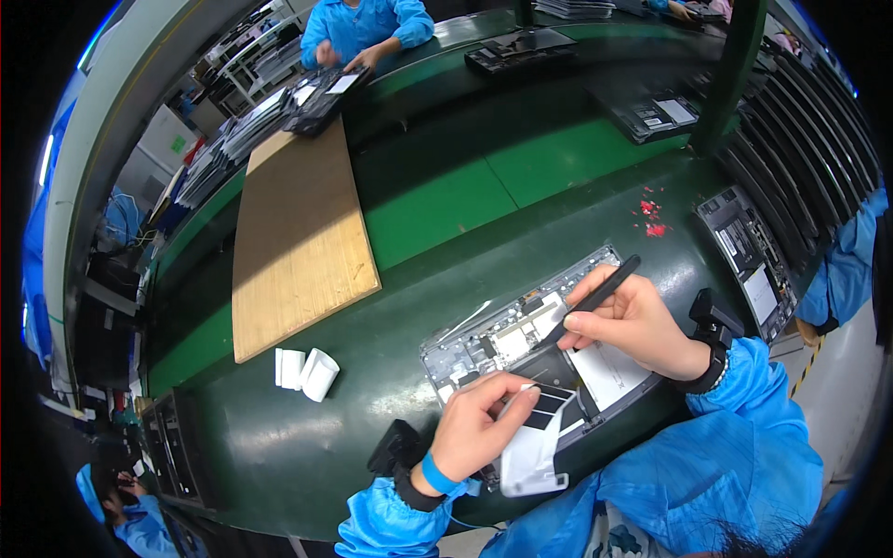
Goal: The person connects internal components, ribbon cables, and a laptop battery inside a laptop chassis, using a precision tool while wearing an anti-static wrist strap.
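An opened laptop base (458,351) lies on the green bench in front of me, its circuit board and battery area exposed. My left hand (474,423) pinches a white backing sheet (532,458) with black strips on it, over the laptop's near left edge. The sheet's lower end curls and hangs down past that edge. My right hand (633,321) grips a slim black pen-like tool (600,290), its narrow end pointing down at the middle of the laptop. Whether the tip touches the laptop I cannot tell.
White curled paper rolls (318,374) lie at left, near a wooden board (298,251). Red scraps (657,229) sit beyond the laptop. Another opened laptop base (749,260) and a row of dark panels (800,139) stand at right. Across the bench a person (363,33) handles laptop parts.
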{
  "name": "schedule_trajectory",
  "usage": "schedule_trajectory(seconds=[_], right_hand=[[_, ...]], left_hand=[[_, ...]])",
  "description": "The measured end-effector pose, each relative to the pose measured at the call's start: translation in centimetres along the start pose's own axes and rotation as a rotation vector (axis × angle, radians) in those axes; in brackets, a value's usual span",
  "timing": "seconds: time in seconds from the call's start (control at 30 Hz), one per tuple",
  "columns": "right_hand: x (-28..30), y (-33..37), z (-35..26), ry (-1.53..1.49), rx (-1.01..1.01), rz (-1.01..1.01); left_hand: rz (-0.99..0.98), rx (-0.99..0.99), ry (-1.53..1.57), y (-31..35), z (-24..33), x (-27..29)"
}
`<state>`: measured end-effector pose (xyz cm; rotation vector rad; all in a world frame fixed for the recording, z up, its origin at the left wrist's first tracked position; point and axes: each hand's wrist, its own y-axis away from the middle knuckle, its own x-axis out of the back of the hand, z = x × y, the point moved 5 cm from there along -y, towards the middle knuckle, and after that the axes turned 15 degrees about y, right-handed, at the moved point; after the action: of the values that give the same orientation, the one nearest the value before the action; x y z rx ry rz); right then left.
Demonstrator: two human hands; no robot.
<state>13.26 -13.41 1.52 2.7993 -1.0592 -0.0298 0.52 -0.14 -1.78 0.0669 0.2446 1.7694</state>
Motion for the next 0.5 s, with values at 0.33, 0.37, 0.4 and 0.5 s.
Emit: schedule_trajectory(seconds=[0.33, 0.37, 0.4, 0.5], right_hand=[[-2.0, -4.0, 1.8, 0.134, 0.02, 0.02], [-2.1, -4.1, 1.9, 0.136, 0.02, 0.02], [-2.1, -4.1, 2.0, 0.123, 0.023, 0.026], [-2.3, -4.2, 2.2, 0.11, 0.03, 0.03]], left_hand=[[-0.032, -0.549, -0.686, -1.2, 3.4, 1.5], [-0.033, -0.504, -0.713, -1.3, 3.4, 1.4], [-0.035, -0.457, -0.74, -1.5, 3.3, 1.3], [-0.078, -0.445, -0.756, -1.6, 3.4, 1.4]])
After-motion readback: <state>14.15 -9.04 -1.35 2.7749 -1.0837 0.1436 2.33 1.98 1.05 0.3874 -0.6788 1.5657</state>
